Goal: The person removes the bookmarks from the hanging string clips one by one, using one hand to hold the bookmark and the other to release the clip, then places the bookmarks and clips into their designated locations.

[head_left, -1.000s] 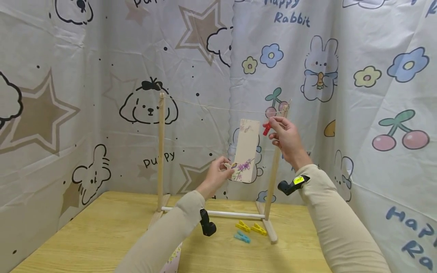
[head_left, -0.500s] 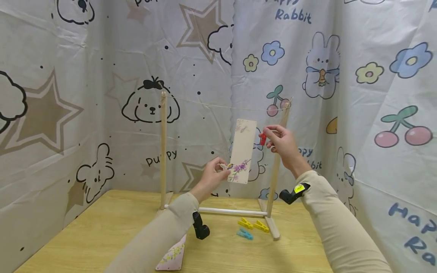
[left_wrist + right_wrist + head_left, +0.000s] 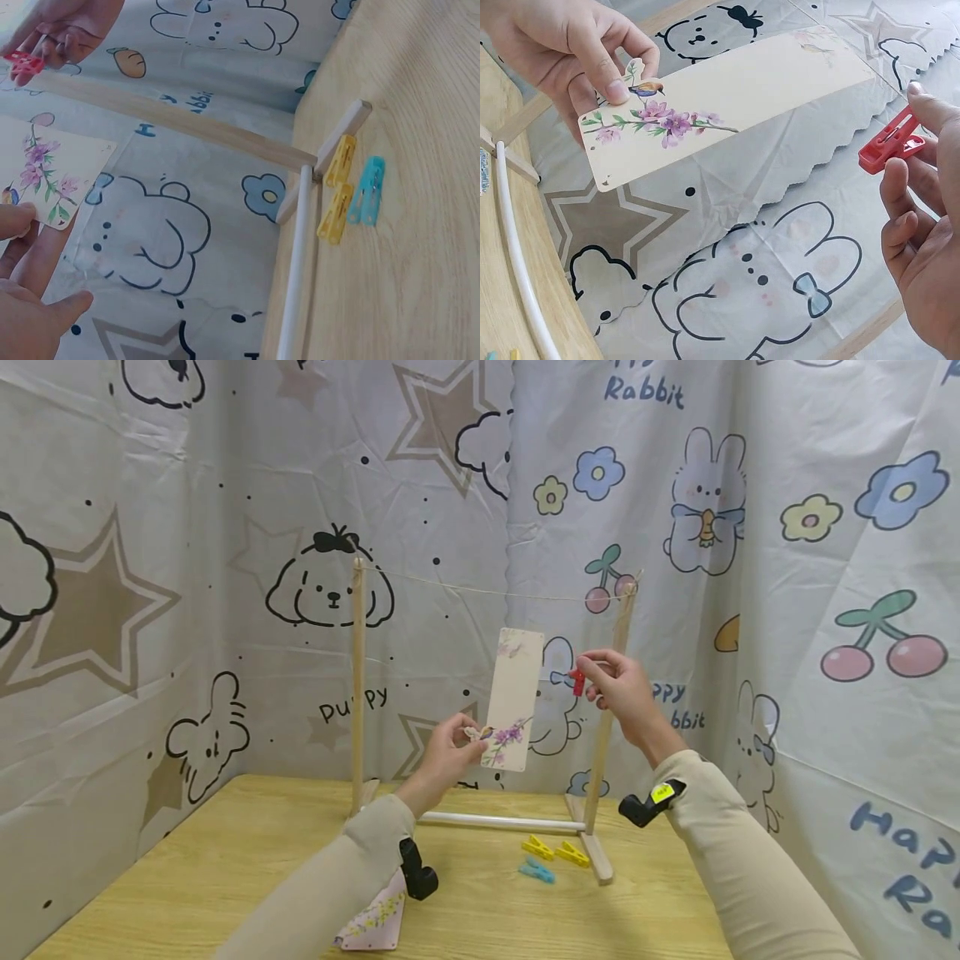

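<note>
My left hand (image 3: 446, 756) pinches a cream bookmark (image 3: 514, 693) near its lower left edge. The card stands nearly upright below the string (image 3: 480, 591), and purple blossoms with a small bird decorate its lower end. A red clothespin (image 3: 891, 144) sits between the thumb and fingers of my right hand (image 3: 624, 693), to the right of the card and apart from it. In the right wrist view the thumb lies on one arm of the clothespin and the fingers on the other.
The string runs between two wooden posts (image 3: 358, 693) joined by a white rod (image 3: 502, 821). Two yellow clothespins (image 3: 572, 853) and a blue one (image 3: 537, 871) lie by the right foot. A pink floral card (image 3: 378, 918) lies partly under my left forearm.
My left hand has carried the bookmark left and slightly down. My right hand, still pinching the red clothespin, has come down away from the string.
</note>
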